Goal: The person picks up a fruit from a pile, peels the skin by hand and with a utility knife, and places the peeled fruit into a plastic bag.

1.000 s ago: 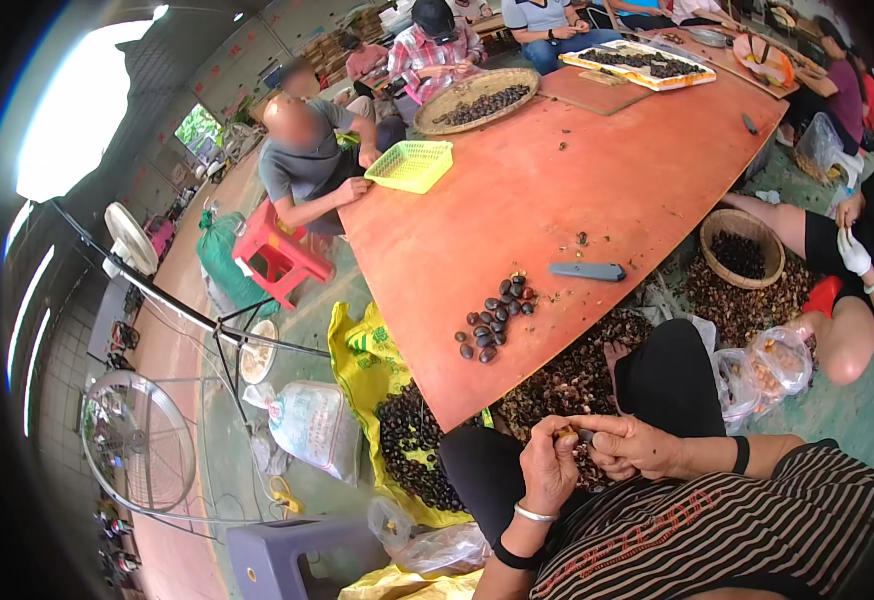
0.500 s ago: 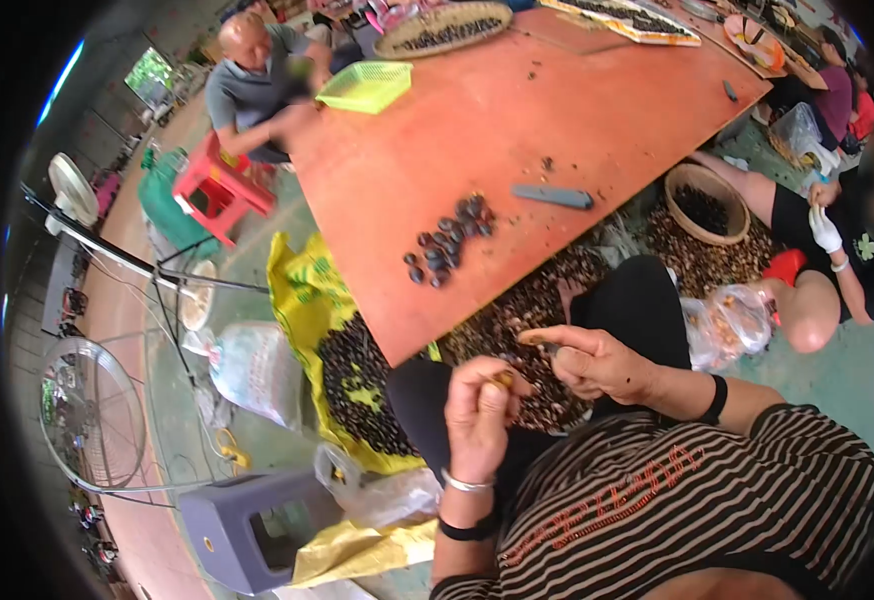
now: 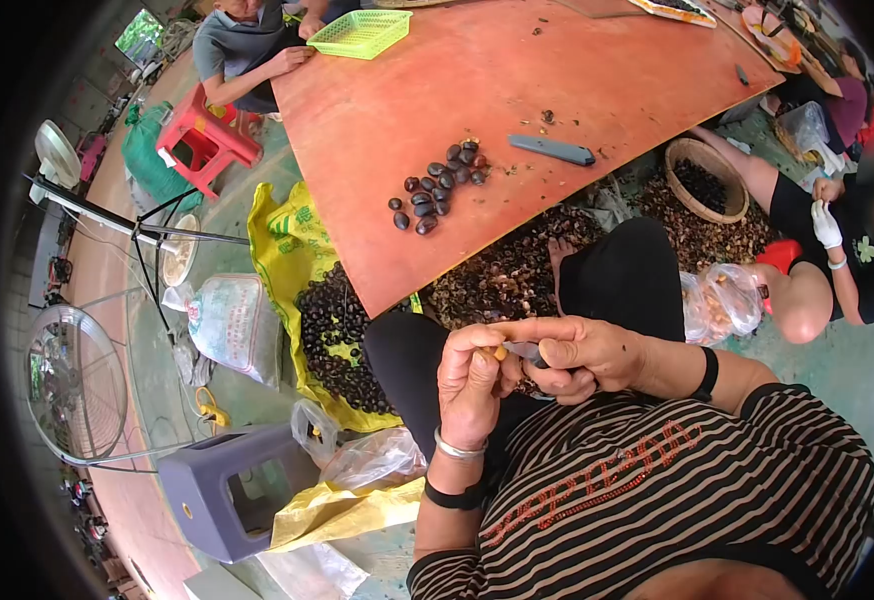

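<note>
My left hand (image 3: 469, 385) is closed in a pinch around a small yellowish peeled nut (image 3: 500, 353). My right hand (image 3: 582, 355) grips a small knife (image 3: 525, 350), its short blade against the nut and the handle mostly hidden by my fingers. Both hands meet above my lap. On the orange-red table (image 3: 377, 110) ahead lies a cluster of dark brown nuts (image 3: 427, 197). A flat grey tool (image 3: 552, 150), possibly a folded knife, rests to the right of them. Below the table edge, brown shell pieces (image 3: 502, 265) cover the floor between my legs.
A yellow sack (image 3: 282, 235) of dark nuts (image 3: 332, 345) lies left of my knee. Nearby stand a grey stool (image 3: 217, 490), a red stool (image 3: 207, 140) and a fan (image 3: 82, 385). A yellow-green basket (image 3: 362, 35) sits by one person; another person sits right, beside a round basket (image 3: 707, 180).
My hands have come together, bringing the knife blade to the nut. The view has tilted downward, so the far end of the table shows less.
</note>
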Demonstrator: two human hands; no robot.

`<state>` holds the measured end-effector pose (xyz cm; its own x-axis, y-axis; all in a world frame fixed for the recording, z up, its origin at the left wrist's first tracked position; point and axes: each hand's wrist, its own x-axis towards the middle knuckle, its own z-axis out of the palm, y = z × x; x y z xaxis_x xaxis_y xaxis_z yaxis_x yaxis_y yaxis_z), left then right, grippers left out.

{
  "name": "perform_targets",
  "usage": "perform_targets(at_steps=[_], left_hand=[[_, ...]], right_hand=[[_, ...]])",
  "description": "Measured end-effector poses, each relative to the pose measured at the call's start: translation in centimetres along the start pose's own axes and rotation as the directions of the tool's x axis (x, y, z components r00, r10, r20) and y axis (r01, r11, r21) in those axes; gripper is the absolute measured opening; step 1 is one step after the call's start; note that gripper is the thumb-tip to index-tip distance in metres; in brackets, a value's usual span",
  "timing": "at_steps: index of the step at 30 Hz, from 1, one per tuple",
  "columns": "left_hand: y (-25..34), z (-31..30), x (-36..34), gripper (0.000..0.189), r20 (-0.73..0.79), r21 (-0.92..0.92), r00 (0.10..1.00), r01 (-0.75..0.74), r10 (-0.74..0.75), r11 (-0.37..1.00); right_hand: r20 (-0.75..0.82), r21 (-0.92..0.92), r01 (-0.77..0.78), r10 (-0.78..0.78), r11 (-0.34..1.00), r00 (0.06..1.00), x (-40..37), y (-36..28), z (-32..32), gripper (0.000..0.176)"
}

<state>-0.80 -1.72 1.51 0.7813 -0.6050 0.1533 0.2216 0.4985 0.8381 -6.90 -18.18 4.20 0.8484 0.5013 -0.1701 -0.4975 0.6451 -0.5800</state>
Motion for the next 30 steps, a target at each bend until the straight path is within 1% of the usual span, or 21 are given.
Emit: perform_targets(at_steps=[1,3,5,6,7,8,9,10,11,12,13,14,15,17,18,19,21,25,27,28,30], left_hand=[[0.0,-0.1,0.0,0.024,0.033,-0.062,0.999,0.018,-0.016,0.998],[-0.3,-0.7,0.0,0.025,0.059,-0.1,0.998,0.041,-0.035,0.994],[-0.6,-0.8,0.0,0.026,0.152,-0.111,0.988,0.047,-0.03,0.993],[-0.5,-0.5,0.0,0.028,0.172,-0.131,0.983,0.094,-0.071,0.987],[-0.5,-0.1,0.1,0.028,0.169,-0.131,0.983,0.092,-0.069,0.987],[-0.4,0.2,0.1,0.028,0.111,-0.117,0.991,0.083,-0.07,0.99],[-0.4,0.5,0.1,0.028,0.054,-0.103,0.996,0.076,-0.071,0.992],[-0.3,0.7,0.0,0.031,-0.016,-0.051,0.996,0.091,-0.092,0.995],[-0.1,0.9,0.0,0.031,-0.017,-0.051,0.996,0.09,-0.091,0.995],[0.2,1.1,0.0,0.032,-0.042,0.01,0.997,0.068,-0.068,0.998],[0.3,1.2,0.0,0.033,-0.066,0.072,0.997,0.048,-0.044,0.996],[0.2,1.0,0.1,0.032,-0.054,0.121,0.999,0.007,0.0,0.993],[0.1,1.0,0.0,0.032,-0.056,0.124,0.998,0.006,0.001,0.992],[-0.1,1.3,-0.2,0.028,-0.098,0.317,0.987,-0.089,0.125,0.944],[0.0,1.1,-0.3,0.026,-0.098,0.313,0.989,-0.074,0.109,0.947],[-0.1,1.1,-0.4,0.026,-0.101,0.314,0.989,-0.074,0.111,0.946],[-0.5,0.9,-0.5,0.025,-0.101,0.472,0.978,-0.113,0.182,0.874],[-0.5,0.6,-0.7,0.023,-0.149,0.421,0.979,-0.066,0.141,0.905],[-0.4,0.4,-0.7,0.023,-0.14,0.469,0.978,-0.07,0.152,0.88],[-0.5,0.5,-0.6,0.022,-0.125,0.488,0.975,-0.103,0.186,0.867],[-0.4,0.4,-0.5,0.021,-0.108,0.495,0.978,-0.101,0.177,0.863]], right_hand=[[0.059,0.077,-0.005,0.001,0.997,0.998,0.0,0.1,-0.2,0.056],[0.025,0.132,-0.025,0.022,0.991,0.999,-0.2,-0.1,-0.2,0.056],[-0.003,0.184,-0.045,0.046,0.982,0.999,-0.4,-0.2,-0.2,0.056],[-0.063,0.078,-0.025,0.03,0.997,0.998,-0.5,-0.2,-0.2,0.054],[-0.119,-0.03,-0.012,0.008,0.999,0.993,-0.6,-0.2,-0.3,0.053],[-0.056,-0.037,0.037,-0.039,0.999,0.998,-0.7,-0.2,-0.4,0.053],[-0.056,-0.035,0.036,-0.038,0.999,0.998,-0.8,-0.2,-0.2,0.053],[-0.068,-0.179,0.065,-0.078,0.982,0.995,-0.9,-0.5,0.3,0.053],[-0.074,-0.319,0.09,-0.12,0.943,0.99,-1.0,-0.7,0.7,0.053],[-0.049,-0.402,0.125,-0.157,0.907,0.986,-0.9,-0.9,1.0,0.055],[-0.047,-0.4,0.125,-0.156,0.908,0.987,-0.8,-0.9,1.2,0.055],[-0.048,-0.495,0.156,-0.206,0.855,0.977,-0.7,-0.8,1.4,0.055],[-0.043,-0.586,0.183,-0.256,0.79,0.966,-0.6,-0.7,1.4,0.054],[-0.05,-0.631,0.17,-0.258,0.757,0.965,-0.7,-0.8,1.3,0.053],[-0.061,-0.674,0.154,-0.262,0.722,0.963,-0.7,-0.9,1.3,0.053],[-0.059,-0.673,0.154,-0.26,0.723,0.964,-0.6,-0.8,1.2,0.053],[-0.133,-0.719,0.121,-0.306,0.684,0.943,-0.6,-0.6,1.0,0.053],[-0.124,-0.678,0.121,-0.275,0.725,0.953,-0.7,-0.5,1.0,0.054],[-0.061,-0.642,0.17,-0.271,0.748,0.961,-0.9,-0.3,1.1,0.054],[-0.065,-0.641,0.17,-0.274,0.748,0.96,-0.8,-0.4,1.2,0.054],[-0.043,-0.597,0.184,-0.26,0.781,0.965,-0.8,-0.6,1.2,0.053]])
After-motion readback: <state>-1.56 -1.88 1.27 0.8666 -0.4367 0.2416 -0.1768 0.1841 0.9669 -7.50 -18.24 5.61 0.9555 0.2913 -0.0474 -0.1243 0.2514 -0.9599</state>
